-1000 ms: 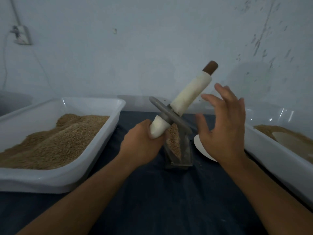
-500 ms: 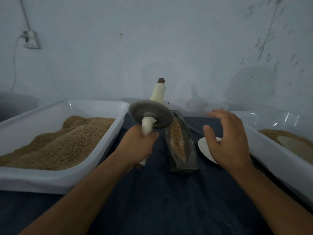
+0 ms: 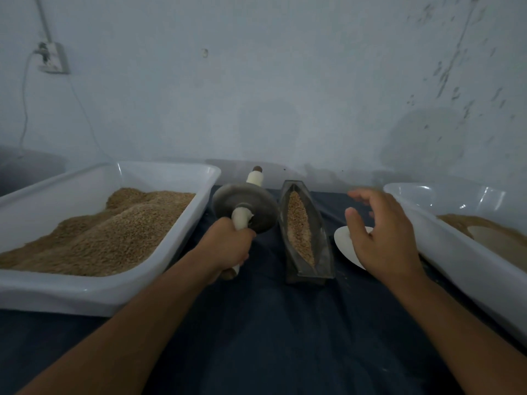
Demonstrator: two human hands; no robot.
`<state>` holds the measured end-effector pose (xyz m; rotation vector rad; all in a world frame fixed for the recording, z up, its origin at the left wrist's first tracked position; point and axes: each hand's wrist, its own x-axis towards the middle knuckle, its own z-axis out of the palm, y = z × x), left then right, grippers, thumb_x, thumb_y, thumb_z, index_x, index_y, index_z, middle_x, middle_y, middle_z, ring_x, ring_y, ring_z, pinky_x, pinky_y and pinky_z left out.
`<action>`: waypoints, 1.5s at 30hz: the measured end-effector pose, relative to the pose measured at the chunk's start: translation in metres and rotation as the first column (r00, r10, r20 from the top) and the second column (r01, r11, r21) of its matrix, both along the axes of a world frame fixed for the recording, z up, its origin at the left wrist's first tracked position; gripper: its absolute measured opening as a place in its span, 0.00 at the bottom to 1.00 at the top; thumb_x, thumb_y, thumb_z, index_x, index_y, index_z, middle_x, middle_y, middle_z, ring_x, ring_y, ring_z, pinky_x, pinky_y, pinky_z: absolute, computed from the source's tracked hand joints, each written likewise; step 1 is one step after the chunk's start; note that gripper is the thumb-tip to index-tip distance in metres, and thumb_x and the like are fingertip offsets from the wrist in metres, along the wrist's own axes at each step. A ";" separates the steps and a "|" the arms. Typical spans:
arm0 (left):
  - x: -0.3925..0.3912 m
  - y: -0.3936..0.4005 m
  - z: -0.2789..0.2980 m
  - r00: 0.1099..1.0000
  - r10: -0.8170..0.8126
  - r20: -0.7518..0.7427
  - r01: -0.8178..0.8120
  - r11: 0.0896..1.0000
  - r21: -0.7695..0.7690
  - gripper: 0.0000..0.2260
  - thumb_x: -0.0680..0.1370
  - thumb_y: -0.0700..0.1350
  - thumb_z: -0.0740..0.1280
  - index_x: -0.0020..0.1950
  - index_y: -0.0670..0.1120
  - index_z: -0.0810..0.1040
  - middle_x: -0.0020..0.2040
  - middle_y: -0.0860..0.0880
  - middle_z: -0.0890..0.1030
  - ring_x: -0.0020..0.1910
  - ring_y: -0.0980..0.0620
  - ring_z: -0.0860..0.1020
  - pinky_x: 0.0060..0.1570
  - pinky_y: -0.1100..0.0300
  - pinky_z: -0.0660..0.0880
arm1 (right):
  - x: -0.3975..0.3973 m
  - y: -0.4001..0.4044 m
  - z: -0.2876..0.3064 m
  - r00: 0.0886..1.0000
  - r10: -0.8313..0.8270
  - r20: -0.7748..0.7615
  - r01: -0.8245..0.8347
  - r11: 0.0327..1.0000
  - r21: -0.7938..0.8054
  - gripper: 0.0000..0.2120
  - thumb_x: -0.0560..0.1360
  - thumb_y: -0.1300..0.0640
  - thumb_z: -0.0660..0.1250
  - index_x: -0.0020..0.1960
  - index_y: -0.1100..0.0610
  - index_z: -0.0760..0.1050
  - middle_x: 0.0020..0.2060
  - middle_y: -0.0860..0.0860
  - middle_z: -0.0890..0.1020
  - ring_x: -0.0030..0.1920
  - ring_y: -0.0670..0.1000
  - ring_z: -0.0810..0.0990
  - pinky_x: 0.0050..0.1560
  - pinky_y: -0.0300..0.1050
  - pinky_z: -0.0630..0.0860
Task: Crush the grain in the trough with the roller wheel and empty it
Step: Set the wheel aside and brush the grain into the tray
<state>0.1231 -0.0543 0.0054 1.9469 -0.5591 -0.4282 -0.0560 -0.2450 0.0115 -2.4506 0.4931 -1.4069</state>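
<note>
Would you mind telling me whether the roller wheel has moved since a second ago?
Yes. The roller wheel, gripped by the left hand, has left the trough and now sits to its left, beside the left tray.

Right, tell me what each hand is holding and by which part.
The left hand grips the roller wheel by the near white handle, below the disc. The right hand holds nothing, its fingers spread.

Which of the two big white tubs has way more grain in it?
The white tub on the left, next to the hand holding the roller wheel. Its grain is heaped high, while the right tub holds only a low layer.
</note>
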 end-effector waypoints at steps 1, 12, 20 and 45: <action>0.001 0.000 -0.001 1.000 0.005 -0.017 -0.005 1.000 0.009 0.08 0.78 0.47 0.66 0.51 0.42 0.76 0.39 0.43 0.81 0.34 0.49 0.78 0.39 0.51 0.79 | 0.000 0.000 0.000 1.000 0.001 -0.022 -0.001 1.000 0.020 0.12 0.80 0.56 0.65 0.63 0.54 0.75 0.58 0.47 0.79 0.61 0.51 0.76 0.61 0.51 0.74; 0.007 -0.001 0.001 0.995 0.013 -0.098 -0.006 0.998 0.066 0.11 0.79 0.46 0.66 0.57 0.41 0.74 0.44 0.40 0.82 0.31 0.52 0.81 0.30 0.60 0.77 | -0.048 -0.038 0.040 0.628 -0.287 -0.724 0.428 0.904 0.013 0.12 0.80 0.60 0.63 0.62 0.50 0.77 0.57 0.52 0.81 0.50 0.51 0.76 0.49 0.43 0.72; 0.020 0.003 -0.007 0.930 -0.078 0.360 -0.087 0.904 0.419 0.14 0.75 0.62 0.67 0.46 0.52 0.77 0.41 0.51 0.79 0.39 0.54 0.77 0.34 0.60 0.68 | -0.044 -0.029 0.039 0.308 -0.253 -0.917 0.406 0.907 -0.113 0.14 0.81 0.48 0.64 0.63 0.53 0.75 0.55 0.51 0.80 0.52 0.49 0.79 0.52 0.40 0.76; -0.012 0.009 0.022 0.765 -0.069 0.640 -0.307 0.835 0.457 0.15 0.79 0.58 0.64 0.56 0.48 0.76 0.43 0.51 0.77 0.41 0.54 0.77 0.44 0.58 0.76 | 0.004 -0.031 0.040 0.897 -0.188 -0.401 0.167 0.982 -0.088 0.04 0.79 0.56 0.64 0.52 0.51 0.77 0.40 0.48 0.77 0.38 0.49 0.75 0.38 0.48 0.71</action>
